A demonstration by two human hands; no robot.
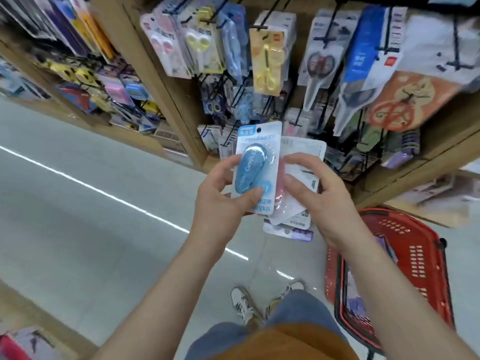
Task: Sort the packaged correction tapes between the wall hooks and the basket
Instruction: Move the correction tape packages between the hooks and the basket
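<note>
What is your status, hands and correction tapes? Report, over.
Left hand grips blue correction tape pack. Right hand holds stack of other packs behind it. Red basket on floor at right. No obstruction seen.

Mostly hidden: pink correction tape [281, 189], wedged behind the blue package [255, 162] and under the right hand [320, 196]; packs in the fanned stack [302, 152] that hand holds cannot be counted, and their back print is too small to read. Thumb of the left hand [220, 201] covers part of the blue package's lower label. The basket [415, 245] is half hidden by the right forearm [384, 268], contents a blur; scissors packs [267, 63] smeared, top row cut by the upper edge, lower hooks [225, 141] partly masked by the held packs.
</note>
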